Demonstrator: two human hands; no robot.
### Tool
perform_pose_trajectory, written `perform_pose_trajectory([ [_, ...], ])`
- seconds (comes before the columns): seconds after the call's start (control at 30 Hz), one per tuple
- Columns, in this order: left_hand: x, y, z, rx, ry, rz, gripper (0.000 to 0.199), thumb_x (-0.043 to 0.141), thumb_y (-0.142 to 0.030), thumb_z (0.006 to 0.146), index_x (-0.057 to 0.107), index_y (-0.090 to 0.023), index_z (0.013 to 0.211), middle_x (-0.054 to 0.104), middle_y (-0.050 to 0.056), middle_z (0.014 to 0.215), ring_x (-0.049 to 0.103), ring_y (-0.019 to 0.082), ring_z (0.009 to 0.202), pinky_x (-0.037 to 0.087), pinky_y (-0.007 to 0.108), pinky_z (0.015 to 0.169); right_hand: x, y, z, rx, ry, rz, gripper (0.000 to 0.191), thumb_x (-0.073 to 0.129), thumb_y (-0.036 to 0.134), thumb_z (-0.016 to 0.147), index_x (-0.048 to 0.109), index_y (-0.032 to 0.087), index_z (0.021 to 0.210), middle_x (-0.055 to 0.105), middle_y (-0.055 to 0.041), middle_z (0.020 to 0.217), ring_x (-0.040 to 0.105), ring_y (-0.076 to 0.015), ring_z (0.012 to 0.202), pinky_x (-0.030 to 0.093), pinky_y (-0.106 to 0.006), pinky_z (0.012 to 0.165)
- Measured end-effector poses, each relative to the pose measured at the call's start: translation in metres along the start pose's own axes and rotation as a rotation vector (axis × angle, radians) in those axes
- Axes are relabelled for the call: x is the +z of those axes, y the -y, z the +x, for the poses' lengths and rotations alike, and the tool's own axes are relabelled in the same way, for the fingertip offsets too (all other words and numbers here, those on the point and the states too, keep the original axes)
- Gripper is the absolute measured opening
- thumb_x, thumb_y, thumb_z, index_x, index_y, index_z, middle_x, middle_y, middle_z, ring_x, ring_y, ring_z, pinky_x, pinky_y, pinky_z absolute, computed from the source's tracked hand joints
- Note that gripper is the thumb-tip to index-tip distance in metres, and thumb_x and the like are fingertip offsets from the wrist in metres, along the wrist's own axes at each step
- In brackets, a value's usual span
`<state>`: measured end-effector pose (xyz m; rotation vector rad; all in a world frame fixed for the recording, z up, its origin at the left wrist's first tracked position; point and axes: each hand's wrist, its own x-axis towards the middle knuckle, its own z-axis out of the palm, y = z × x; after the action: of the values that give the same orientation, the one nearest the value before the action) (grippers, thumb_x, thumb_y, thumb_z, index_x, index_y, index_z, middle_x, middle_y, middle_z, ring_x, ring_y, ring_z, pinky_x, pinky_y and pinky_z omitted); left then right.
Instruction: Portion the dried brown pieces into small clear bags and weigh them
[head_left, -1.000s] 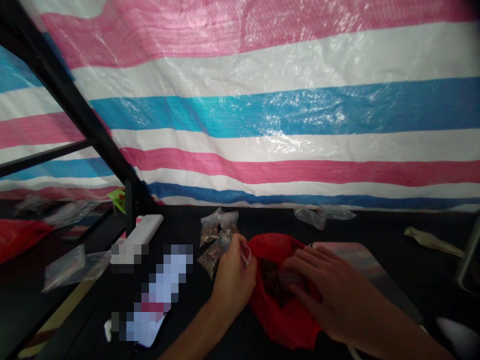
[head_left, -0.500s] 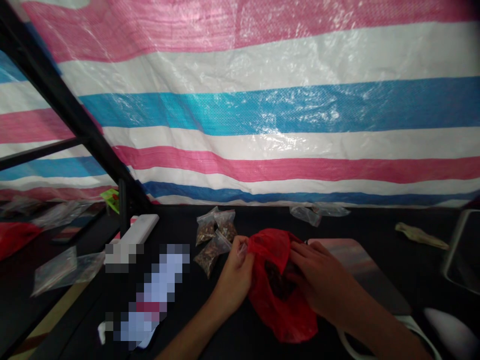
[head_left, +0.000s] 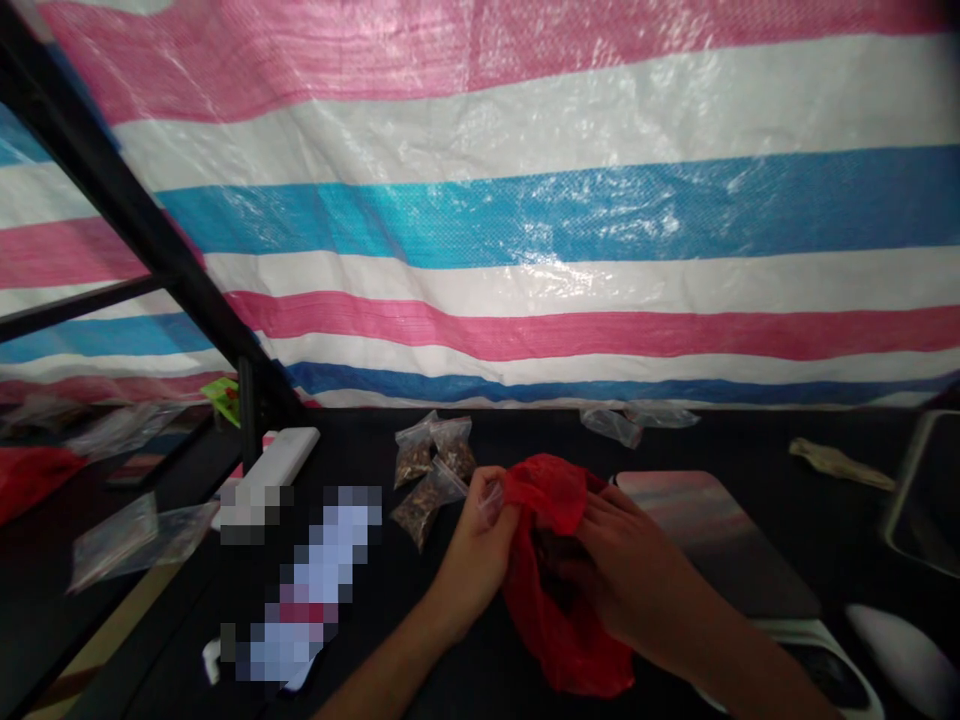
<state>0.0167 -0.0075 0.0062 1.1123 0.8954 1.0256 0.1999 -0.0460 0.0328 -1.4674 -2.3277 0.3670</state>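
A red plastic bag point(head_left: 570, 640) rests on the black table before me, its mouth spread and dark contents partly showing inside. My left hand point(head_left: 480, 540) is closed at the bag's left rim, with a crumpled piece of clear plastic, like a small zip bag point(head_left: 491, 503), between thumb and fingers. From the right, my right hand point(head_left: 626, 565) reaches into the mouth of the red bag. Its fingers are bent together and their tips are hidden by red plastic and shadow. Just beyond my left hand lie three small zip bags of brown dried bits point(head_left: 421, 508).
Clear empty bags point(head_left: 611, 425) lie at the back edge. A flat grey-pink pad point(head_left: 705, 540), a white mouse-like object point(head_left: 900, 655) and a pale wrinkled strip point(head_left: 840, 464) are rightward. A white box point(head_left: 289, 455), a blurred phone-like item point(head_left: 322, 580) and a metal frame point(head_left: 247, 400) stand left.
My right hand has moved slightly deeper into the red bag, covering more of the dark contents. The left hand keeps its hold and has shifted a little to the right.
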Motion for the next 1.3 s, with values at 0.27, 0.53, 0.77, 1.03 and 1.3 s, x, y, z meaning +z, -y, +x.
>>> perform_pose_trajectory([
  [0.27,-0.012,-0.002,-0.003,0.403,-0.215,0.487,0.017,0.055,-0.029,0.102,0.051,-0.024,0.118,0.057,0.004,0.106,0.057,0.016,0.091,0.049,0.029,0.084,-0.024,0.002,0.002,0.111,0.012,0.421,0.034,0.064,0.009,0.086,0.07,0.028,0.113,0.076,-0.002,0.115,0.07,-0.0225,0.105,0.054,-0.037,0.095],
  [0.53,-0.016,-0.001,-0.01,0.734,-0.039,0.689,0.042,0.057,-0.01,0.096,0.049,-0.027,0.134,0.052,0.011,0.129,0.057,0.023,0.122,0.05,0.041,0.105,-0.027,0.004,0.001,0.052,-0.148,0.494,0.033,0.065,0.026,0.097,0.064,0.03,0.13,0.073,-0.0044,0.122,0.069,-0.0222,0.111,0.057,-0.038,0.098],
  [0.77,-0.016,0.003,-0.009,0.577,-0.057,0.751,0.063,0.07,-0.007,0.083,0.049,-0.027,0.139,0.054,0.011,0.134,0.055,0.028,0.126,0.05,0.046,0.106,-0.013,0.011,-0.002,-0.118,-0.156,0.241,0.051,0.052,0.013,0.1,0.055,0.036,0.145,0.06,-0.0068,0.135,0.065,-0.0205,0.121,0.058,-0.036,0.101],
  [1.03,-0.015,-0.005,-0.006,0.459,0.036,0.988,0.032,0.073,-0.012,0.083,0.065,-0.022,0.113,0.067,0.008,0.117,0.057,0.031,0.111,0.048,0.051,0.098,-0.001,0.009,0.001,-0.054,-0.182,0.199,0.046,0.053,0.014,0.1,0.053,0.032,0.143,0.062,-0.0079,0.133,0.067,-0.0209,0.117,0.06,-0.037,0.099],
  [1.3,-0.013,-0.007,-0.009,0.517,0.119,0.95,0.024,0.075,-0.032,0.092,0.065,-0.021,0.111,0.069,0.007,0.112,0.058,0.028,0.108,0.045,0.044,0.094,-0.001,0.002,-0.001,-0.163,-0.168,0.122,0.051,0.052,0.017,0.103,0.045,0.03,0.152,0.066,-0.0096,0.134,0.065,-0.0239,0.122,0.057,-0.042,0.102],
])
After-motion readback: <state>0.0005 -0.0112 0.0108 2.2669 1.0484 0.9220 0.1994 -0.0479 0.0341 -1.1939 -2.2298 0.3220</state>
